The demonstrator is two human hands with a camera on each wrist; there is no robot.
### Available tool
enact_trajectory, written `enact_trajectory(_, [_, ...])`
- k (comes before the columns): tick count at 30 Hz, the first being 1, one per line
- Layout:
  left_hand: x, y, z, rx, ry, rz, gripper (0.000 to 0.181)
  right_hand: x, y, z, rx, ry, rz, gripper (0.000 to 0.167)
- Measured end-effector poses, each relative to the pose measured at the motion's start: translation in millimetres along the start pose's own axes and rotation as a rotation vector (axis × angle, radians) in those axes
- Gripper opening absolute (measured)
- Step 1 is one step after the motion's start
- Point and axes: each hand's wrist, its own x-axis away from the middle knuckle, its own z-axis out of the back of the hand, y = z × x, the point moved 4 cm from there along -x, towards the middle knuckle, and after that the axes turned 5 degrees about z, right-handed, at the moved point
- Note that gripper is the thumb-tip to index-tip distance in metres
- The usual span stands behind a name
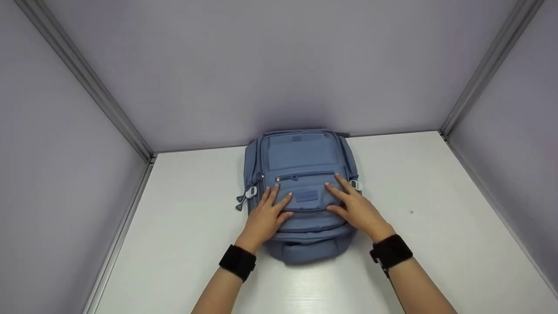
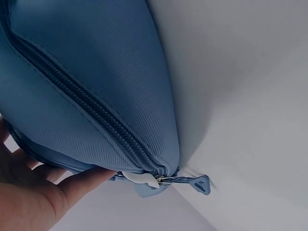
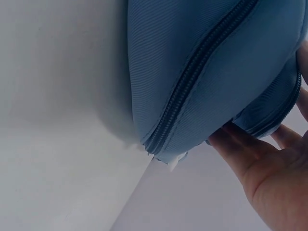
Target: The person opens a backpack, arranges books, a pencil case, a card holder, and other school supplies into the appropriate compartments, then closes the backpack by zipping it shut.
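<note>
A blue backpack (image 1: 301, 152) lies on the white table with its front pockets facing up and its rounded end toward me. My left hand (image 1: 265, 220) rests on its lower left front, fingers spread and fairly straight. On the opposite side, my right hand (image 1: 359, 213) touches the lower right front, also with spread fingers. Between the hands is a small label patch (image 1: 307, 196). A zipper (image 1: 305, 175) crosses the front above them. In the left wrist view, a zipper pull (image 2: 201, 184) hangs by a white buckle (image 2: 139, 178). The right wrist view shows a curved zipper (image 3: 192, 67) along the side.
The white table (image 1: 196, 226) meets a pale back wall (image 1: 279, 65) just behind the backpack. Side panels (image 1: 56, 174) with metal frame posts stand left and right. A tiny scrap (image 1: 411, 212) lies on the table to the right. Black bands (image 1: 238, 262) wrap both wrists.
</note>
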Motion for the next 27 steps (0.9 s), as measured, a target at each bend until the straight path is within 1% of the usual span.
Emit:
enact_trajectory(6, [-7.6,-2.1,1.8,-0.002,-0.018,0.015,0.058,-8.4,2.4,-1.1,0.019,0.013,0.017,0.064])
enact_trajectory(13, [-16.7,-5.6,6.0,-0.005,-0.02,0.011,0.058,-16.8,4.2,-1.7,0.013,0.024,0.025,0.064])
enact_trajectory(19, [-21.3,-7.0,5.8,-0.003,-0.036,0.026,0.059,-20.7,6.8,-2.7,0.022,0.004,0.021,0.065])
enact_trajectory(27, [-24.8,-6.2,7.4,0.009,-0.037,0.029,0.058,-24.1,7.3,-1.6,0.023,0.029,0.038,0.065])
